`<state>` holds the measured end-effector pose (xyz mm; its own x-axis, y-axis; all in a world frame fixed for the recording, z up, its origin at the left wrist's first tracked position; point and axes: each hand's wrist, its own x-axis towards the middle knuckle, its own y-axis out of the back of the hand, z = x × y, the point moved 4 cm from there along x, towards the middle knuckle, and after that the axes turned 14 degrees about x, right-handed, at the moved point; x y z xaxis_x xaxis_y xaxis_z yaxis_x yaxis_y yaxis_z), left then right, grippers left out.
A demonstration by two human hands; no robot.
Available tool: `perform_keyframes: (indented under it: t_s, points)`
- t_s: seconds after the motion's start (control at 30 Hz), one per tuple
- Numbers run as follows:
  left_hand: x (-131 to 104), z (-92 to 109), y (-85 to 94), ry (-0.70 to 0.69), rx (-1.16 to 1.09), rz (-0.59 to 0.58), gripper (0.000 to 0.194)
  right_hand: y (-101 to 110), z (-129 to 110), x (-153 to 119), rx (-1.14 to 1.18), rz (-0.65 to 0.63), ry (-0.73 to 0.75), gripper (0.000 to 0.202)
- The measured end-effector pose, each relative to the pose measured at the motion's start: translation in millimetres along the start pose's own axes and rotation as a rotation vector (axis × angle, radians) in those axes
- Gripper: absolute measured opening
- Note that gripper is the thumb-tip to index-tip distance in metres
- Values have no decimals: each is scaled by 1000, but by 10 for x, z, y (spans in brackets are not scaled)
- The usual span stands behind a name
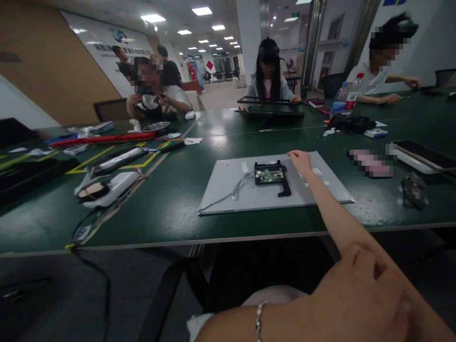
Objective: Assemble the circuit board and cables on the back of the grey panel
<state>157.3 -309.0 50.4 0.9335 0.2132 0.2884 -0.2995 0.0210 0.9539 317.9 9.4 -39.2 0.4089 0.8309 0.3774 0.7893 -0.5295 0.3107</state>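
A flat grey panel (235,166) lies on the green table. On it sits a black bracket (284,187) around a green circuit board (270,176), with grey cables (228,194) running to the panel's near left corner. My right hand (301,161) is at the panel's far edge, right of the bracket, its fingers bent together; whatever is between them is too small to tell. Low in the view, my left hand (359,289), below a beaded bracelet (260,318), lies against my right forearm. Its fingers are blurred and partly hidden.
White devices (119,187), cables and a red strip (117,137) lie to the left. A pink item (370,163), a phone-like device (423,156) and a clear round object (413,191) lie right. Bottles (352,97) stand farther back. Several people are across the table, one behind a dark frame (270,107).
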Motion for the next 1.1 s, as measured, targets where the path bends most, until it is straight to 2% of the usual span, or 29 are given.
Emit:
perform_keyframes:
  t_s: [0.07, 0.13, 0.2, 0.27, 0.33, 0.4, 0.47, 0.53, 0.63, 0.77, 0.9, 1.1]
  points:
    - [-14, -80, 74, -59, -135, -42, 24, -7, 4, -2, 5, 3, 6, 31]
    - [28, -408, 150, 50, -164, -51, 22, -14, 1, -8, 11, 5, 22, 31]
    - [100, -974, 256, 247, -73, 31, 20, -25, -14, -17, 10, -1, 40, 31]
    - [140, -1697, 382, 478, 46, 139, 19, -40, -44, -30, 4, -8, 59, 31]
    - [109, -2436, 510, 667, 165, 249, 20, -63, -93, -46, -7, -17, 90, 31]
    - [-7, -3077, 593, 808, 269, 324, 22, -94, -165, -67, -35, -36, 142, 30]
    - [-180, -3555, 582, 889, 322, 331, 24, -133, -257, -95, -69, -57, 211, 30]
    - [-368, -3856, 485, 907, 324, 320, 25, -175, -362, -131, -97, -79, 286, 30]
    - [-585, -4074, 241, 894, 217, 237, 29, -244, -519, -194, -113, -124, 388, 30]
    - [-664, -4136, 30, 843, 91, 146, 38, -291, -643, -261, -102, -167, 444, 29]
    - [-640, -4122, 17, 820, 100, 132, 37, -293, -682, -298, -110, -188, 452, 29]
    - [-646, -4073, 94, 791, 186, 151, 36, -338, -784, -375, -119, -252, 481, 30]
